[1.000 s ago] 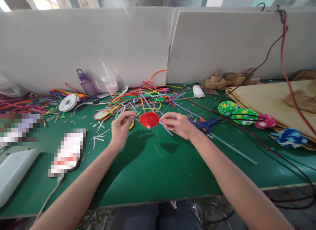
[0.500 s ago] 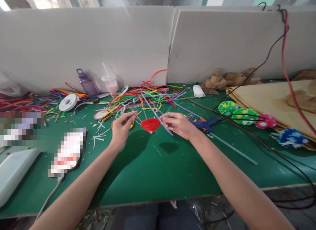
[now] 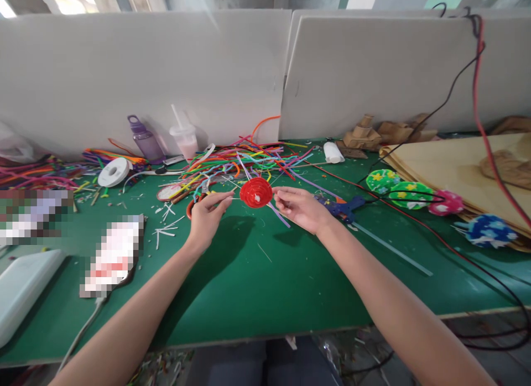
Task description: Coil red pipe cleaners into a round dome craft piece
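Observation:
A small red coiled cone of fuzzy craft stem [image 3: 256, 193] is held in the air over the table, with thin pale spokes sticking out around it and a white tip at its centre facing me. My left hand [image 3: 209, 214] is closed in a pinch on a spoke at its left. On the other side, my right hand [image 3: 301, 207] is closed with thumb and forefinger at the cone's right edge; the exact bit it grips, likely a spoke, is hard to see. Behind the cone lies a heap of coloured pipe cleaners [image 3: 249, 160].
Purple glue gun [image 3: 346, 209] with a clear glue stick lies right of my right hand. Decorated green ovals [image 3: 410, 195] and brown paper sheets [image 3: 452, 159] are farther right. A white ribbon spool [image 3: 114, 172], purple bottle [image 3: 147, 142], drink cup [image 3: 185, 140] and white power bank [image 3: 29, 292] stand left.
The red cone has tilted up, so its tip and coiled round face now point toward me instead of showing side-on. Both hands stay nearly in place, still pinching.

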Demonstrator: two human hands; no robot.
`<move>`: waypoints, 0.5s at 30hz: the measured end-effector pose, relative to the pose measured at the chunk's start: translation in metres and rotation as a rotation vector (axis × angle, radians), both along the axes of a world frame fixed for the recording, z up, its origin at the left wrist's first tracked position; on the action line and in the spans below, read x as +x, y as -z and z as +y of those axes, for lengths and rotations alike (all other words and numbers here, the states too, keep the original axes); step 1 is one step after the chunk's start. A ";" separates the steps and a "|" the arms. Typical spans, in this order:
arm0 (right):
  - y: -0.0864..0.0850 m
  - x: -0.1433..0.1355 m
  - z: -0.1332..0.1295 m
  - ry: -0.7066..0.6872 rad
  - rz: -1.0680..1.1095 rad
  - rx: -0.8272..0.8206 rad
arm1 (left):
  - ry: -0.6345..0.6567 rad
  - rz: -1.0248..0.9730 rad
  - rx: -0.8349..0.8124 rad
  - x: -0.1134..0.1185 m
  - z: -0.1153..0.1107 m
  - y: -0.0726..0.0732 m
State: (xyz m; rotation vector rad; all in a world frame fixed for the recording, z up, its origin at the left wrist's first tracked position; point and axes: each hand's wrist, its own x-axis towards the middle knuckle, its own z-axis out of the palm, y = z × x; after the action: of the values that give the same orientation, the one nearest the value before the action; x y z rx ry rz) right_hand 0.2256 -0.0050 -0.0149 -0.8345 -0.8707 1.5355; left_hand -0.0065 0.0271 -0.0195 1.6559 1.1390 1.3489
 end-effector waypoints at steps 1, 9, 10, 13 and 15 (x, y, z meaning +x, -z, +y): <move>0.000 0.000 0.000 0.007 -0.014 -0.001 | -0.008 -0.006 -0.018 0.000 0.000 0.000; 0.002 0.000 0.001 0.044 -0.096 0.009 | -0.021 -0.024 -0.075 0.001 0.002 0.002; 0.002 0.000 0.001 0.047 -0.097 0.013 | -0.024 -0.020 -0.085 0.001 0.002 0.002; 0.002 0.000 0.001 0.059 -0.108 0.019 | -0.032 -0.007 -0.098 0.000 0.003 0.003; 0.002 0.000 0.001 0.063 -0.118 0.023 | -0.027 0.001 -0.093 0.000 0.003 0.004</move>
State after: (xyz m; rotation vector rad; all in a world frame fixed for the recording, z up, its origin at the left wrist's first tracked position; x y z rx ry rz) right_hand 0.2253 -0.0041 -0.0170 -0.9344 -0.9373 1.4299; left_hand -0.0066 0.0303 -0.0237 1.5802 1.2109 1.2920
